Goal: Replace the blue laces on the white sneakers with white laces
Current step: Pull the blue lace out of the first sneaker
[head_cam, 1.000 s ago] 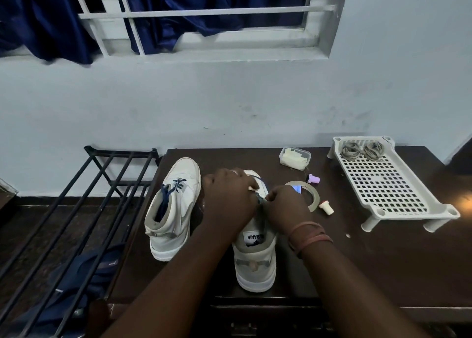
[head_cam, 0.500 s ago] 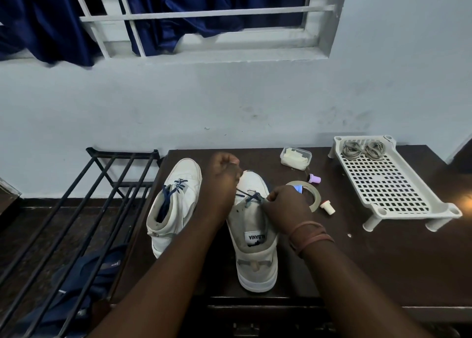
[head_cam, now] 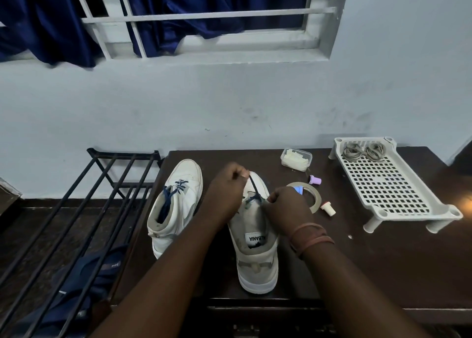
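Note:
Two white high-top sneakers stand on the dark table (head_cam: 383,261), toes toward the wall. The left sneaker (head_cam: 176,205) keeps its blue laces (head_cam: 176,187). On the right sneaker (head_cam: 256,248), a blue lace (head_cam: 254,188) runs taut from the eyelets up to my left hand (head_cam: 227,192), which pinches its end above the toe. My right hand (head_cam: 286,207) grips the sneaker's right eyelet edge beside the tongue. Two coiled pale laces (head_cam: 364,151) lie on the white perforated rack (head_cam: 388,184) at the far right.
A small plastic box (head_cam: 296,159), a tape roll (head_cam: 313,197), a purple cap (head_cam: 314,179) and a pink-and-white stopper (head_cam: 328,208) lie behind my right hand. A black metal rack (head_cam: 84,210) stands left of the table, with dark blue cloth (head_cam: 89,281) beneath it.
My left hand has risen away from the tongue toward the toe, drawing the blue lace out and taut. My right hand has stayed on the sneaker's right side.

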